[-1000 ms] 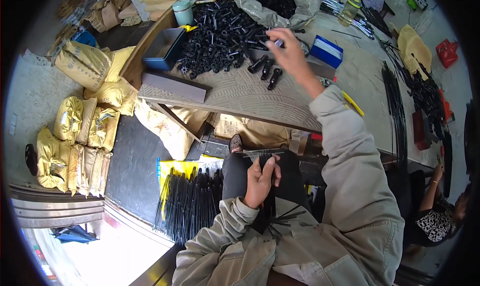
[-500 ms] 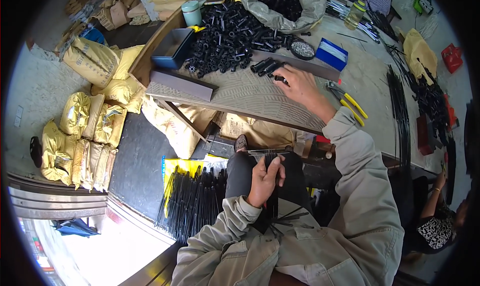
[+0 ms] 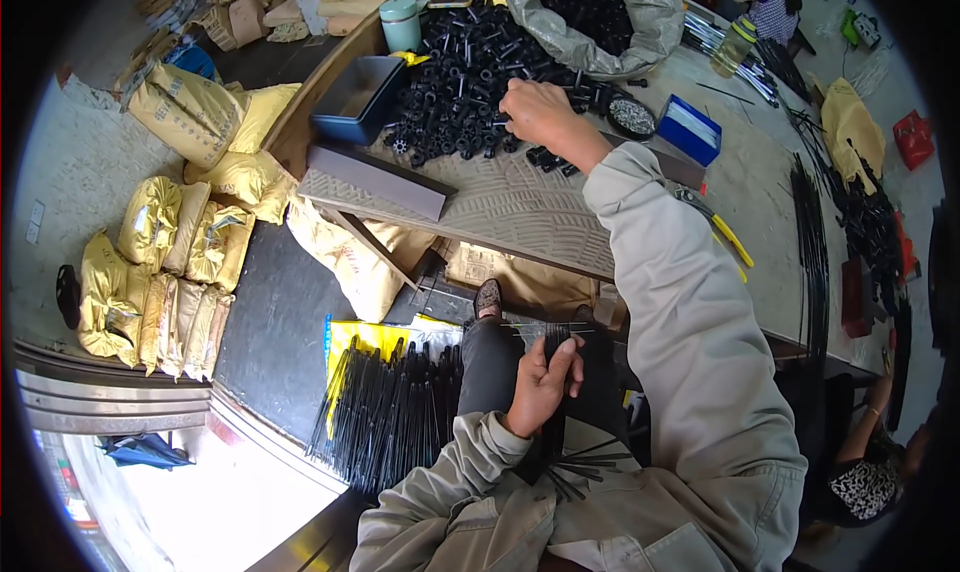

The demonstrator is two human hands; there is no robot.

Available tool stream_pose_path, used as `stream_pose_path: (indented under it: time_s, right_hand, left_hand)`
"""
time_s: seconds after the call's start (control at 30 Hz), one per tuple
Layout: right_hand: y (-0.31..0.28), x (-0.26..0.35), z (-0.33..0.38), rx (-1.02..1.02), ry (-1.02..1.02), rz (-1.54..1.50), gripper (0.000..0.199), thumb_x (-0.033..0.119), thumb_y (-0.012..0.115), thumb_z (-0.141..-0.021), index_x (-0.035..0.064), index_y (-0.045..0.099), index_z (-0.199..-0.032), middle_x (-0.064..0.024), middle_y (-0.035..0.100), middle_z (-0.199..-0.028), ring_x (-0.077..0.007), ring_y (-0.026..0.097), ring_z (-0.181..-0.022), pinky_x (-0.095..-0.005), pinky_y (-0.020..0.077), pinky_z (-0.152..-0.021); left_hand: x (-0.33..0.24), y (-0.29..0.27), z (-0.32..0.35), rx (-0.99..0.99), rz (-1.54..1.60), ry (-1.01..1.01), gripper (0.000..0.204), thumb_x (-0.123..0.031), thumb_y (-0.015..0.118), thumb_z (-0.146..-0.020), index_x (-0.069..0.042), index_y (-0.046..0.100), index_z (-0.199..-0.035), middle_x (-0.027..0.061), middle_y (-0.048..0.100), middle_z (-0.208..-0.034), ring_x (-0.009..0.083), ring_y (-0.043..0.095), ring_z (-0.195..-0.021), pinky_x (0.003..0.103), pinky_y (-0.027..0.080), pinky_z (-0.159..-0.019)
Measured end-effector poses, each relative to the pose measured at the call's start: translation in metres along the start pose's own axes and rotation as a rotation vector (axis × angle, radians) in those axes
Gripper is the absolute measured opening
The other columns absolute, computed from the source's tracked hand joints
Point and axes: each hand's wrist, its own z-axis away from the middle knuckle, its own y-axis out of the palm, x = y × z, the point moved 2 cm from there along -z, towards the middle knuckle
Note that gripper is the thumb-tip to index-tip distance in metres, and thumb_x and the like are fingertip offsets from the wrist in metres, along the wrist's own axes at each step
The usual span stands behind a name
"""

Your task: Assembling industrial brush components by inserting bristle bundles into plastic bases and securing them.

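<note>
My left hand (image 3: 541, 384) is closed around a bundle of thin black rods (image 3: 556, 340) above my lap, thumb on top. Thin, light wire-like lines stick out sideways at the bundle's upper end, and more black strips (image 3: 590, 460) fan out below, against my jacket. My right hand (image 3: 548, 114) reaches over the bench to the right part of a heap of small black flanged plastic tubes (image 3: 455, 97). Its fingers curl down at the heap, and whatever they grip is hidden. Just below that wrist, a few black tubes (image 3: 545, 159) lie at the brown bar.
Around the heap are a blue bin (image 3: 358, 97), a sack of black parts (image 3: 655, 32), a round dish of small metal pieces (image 3: 632, 118), a blue box (image 3: 690, 130) and yellow-handled pliers (image 3: 732, 234). Many black rods (image 3: 385, 412) stand at my left. Co-workers sit at right.
My right hand has moved left and away from me, from the short row of black tubes to the heap. My left hand keeps its hold on the rods. The view has shifted slightly.
</note>
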Motion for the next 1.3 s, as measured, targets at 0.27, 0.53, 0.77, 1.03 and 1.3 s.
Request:
stream_pose_path:
  time_s: [0.27, 0.53, 0.77, 1.03, 1.3]
  right_hand:
    - [-0.057, 0.008, 0.04, -0.072, 0.123, -0.073, 0.025, 0.014, 0.066, -0.072, 0.0077, 0.061, -0.095, -0.0076, 0.061, -0.085, -0.0246, 0.06, -0.077, -0.0356, 0.0473, -0.066]
    - [-0.091, 0.02, 0.186, -0.019, 0.263, -1.244, 0.018, 0.008, 0.059, -0.078, 0.0019, 0.062, -0.095, -0.0002, 0.059, -0.076, -0.0043, 0.048, -0.064, -0.0196, 0.0398, -0.055]
    - [-0.085, 0.039, 0.254, 0.139, 0.286, -1.602, 0.019, 0.008, 0.061, -0.078, -0.0016, 0.061, -0.095, -0.0027, 0.061, -0.083, -0.0042, 0.049, -0.063, -0.0183, 0.0398, -0.055]
    - [-0.072, 0.042, 0.285, 0.061, 0.319, -1.611, 0.021, 0.011, 0.062, -0.08, -0.0016, 0.061, -0.096, -0.0024, 0.062, -0.081, -0.0059, 0.053, -0.065, -0.0188, 0.0429, -0.057]
    - [-0.074, 0.053, 0.284, 0.078, 0.395, -1.767, 0.019, 0.013, 0.064, -0.079, 0.0001, 0.061, -0.092, -0.0017, 0.06, -0.078, -0.0061, 0.054, -0.064, -0.018, 0.0427, -0.056]
  left_hand:
    - [-0.006, -0.005, -0.001, 0.035, 0.013, -0.075, 0.02, -0.018, 0.046, -0.092, 0.001, 0.049, -0.096, 0.0058, 0.056, -0.068, 0.01, 0.053, -0.054, 0.021, 0.04, -0.049]
    - [-0.003, 0.012, 0.0, 0.021, -0.043, -0.118, 0.019, -0.018, 0.045, -0.092, 0.001, 0.047, -0.097, 0.0122, 0.062, -0.081, 0.015, 0.059, -0.062, 0.024, 0.046, -0.058]
    - [0.002, 0.035, 0.014, 0.033, 0.129, -0.067, 0.026, -0.024, 0.034, -0.095, 0.0, 0.039, -0.103, 0.019, 0.061, -0.091, 0.02, 0.062, -0.067, 0.025, 0.048, -0.06]
    - [0.01, 0.051, 0.025, 0.042, 0.013, -0.064, 0.027, -0.027, 0.031, -0.096, 0.0, 0.037, -0.1, 0.0231, 0.059, -0.1, 0.024, 0.064, -0.074, 0.028, 0.051, -0.064]
    - [0.014, 0.052, 0.036, 0.02, 0.011, 0.101, 0.015, -0.013, 0.04, -0.093, -0.004, 0.032, -0.102, 0.0254, 0.057, -0.101, 0.0277, 0.064, -0.077, 0.03, 0.053, -0.066]
